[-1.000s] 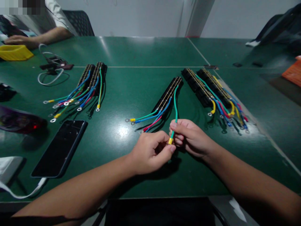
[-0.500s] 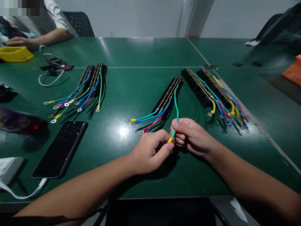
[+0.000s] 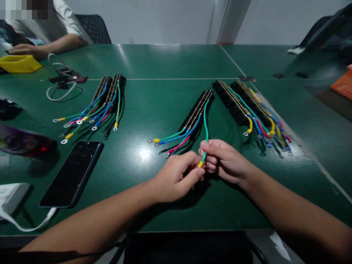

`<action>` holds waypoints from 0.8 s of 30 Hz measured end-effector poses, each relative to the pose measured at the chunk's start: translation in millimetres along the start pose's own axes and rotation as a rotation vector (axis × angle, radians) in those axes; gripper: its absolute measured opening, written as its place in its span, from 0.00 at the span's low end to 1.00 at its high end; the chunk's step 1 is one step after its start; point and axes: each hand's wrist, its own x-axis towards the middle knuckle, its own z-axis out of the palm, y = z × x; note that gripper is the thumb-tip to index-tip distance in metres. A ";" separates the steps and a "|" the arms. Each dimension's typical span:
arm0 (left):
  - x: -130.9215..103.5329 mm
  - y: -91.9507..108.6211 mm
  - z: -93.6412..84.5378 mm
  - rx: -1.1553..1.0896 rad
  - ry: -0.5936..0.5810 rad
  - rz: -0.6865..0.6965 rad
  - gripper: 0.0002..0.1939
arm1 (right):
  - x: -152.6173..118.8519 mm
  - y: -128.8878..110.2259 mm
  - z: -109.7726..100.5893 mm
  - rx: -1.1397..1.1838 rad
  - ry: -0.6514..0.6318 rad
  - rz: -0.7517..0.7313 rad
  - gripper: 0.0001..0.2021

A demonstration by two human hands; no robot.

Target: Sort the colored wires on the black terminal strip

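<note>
A green wire (image 3: 206, 123) curves down from the far end of a black terminal strip (image 3: 197, 110) in the middle of the table. My right hand (image 3: 224, 159) pinches this wire between thumb and fingers. At its end is a yellow-sleeved ring terminal (image 3: 201, 164), gripped by the thumb and fingers of my left hand (image 3: 178, 176), which hide the ring. From the same strip, a blue wire (image 3: 173, 138), a red wire (image 3: 178, 146) and another green wire fan out to the left, their ring ends lying free.
Two wired strips (image 3: 114, 90) lie at the left, two more (image 3: 233, 101) at the right. A phone (image 3: 73, 174) on a white cable, a bottle (image 3: 26, 141) and a yellow tray (image 3: 20, 64) occupy the left side. Another person's forearm (image 3: 62, 43) rests at the far left.
Both hands keep their grip on the green wire and its yellow end, almost still. The whole view has shifted very slightly.
</note>
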 end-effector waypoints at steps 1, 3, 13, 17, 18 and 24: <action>0.1 -0.4 0.1 -0.016 -0.011 0.001 0.08 | 0.0 -0.1 -0.1 0.002 -0.001 0.007 0.18; 0.5 -1.2 0.2 -0.025 -0.019 -0.003 0.08 | 0.3 0.3 -0.3 -0.009 0.004 0.007 0.19; 4.7 1.5 -2.7 -0.460 -0.100 -0.205 0.15 | 1.3 2.5 -0.7 -0.076 0.019 -0.018 0.20; 8.3 0.9 -5.7 -0.610 -0.137 -0.278 0.22 | 1.9 1.5 0.0 -0.080 -0.014 -0.023 0.20; 9.1 0.2 -6.1 -0.648 -0.140 -0.289 0.22 | 2.3 1.4 -0.1 -0.075 -0.022 -0.020 0.19; 10.7 -2.7 -5.6 -0.877 -0.223 -0.418 0.19 | 2.5 1.5 -0.9 -0.085 -0.015 0.002 0.19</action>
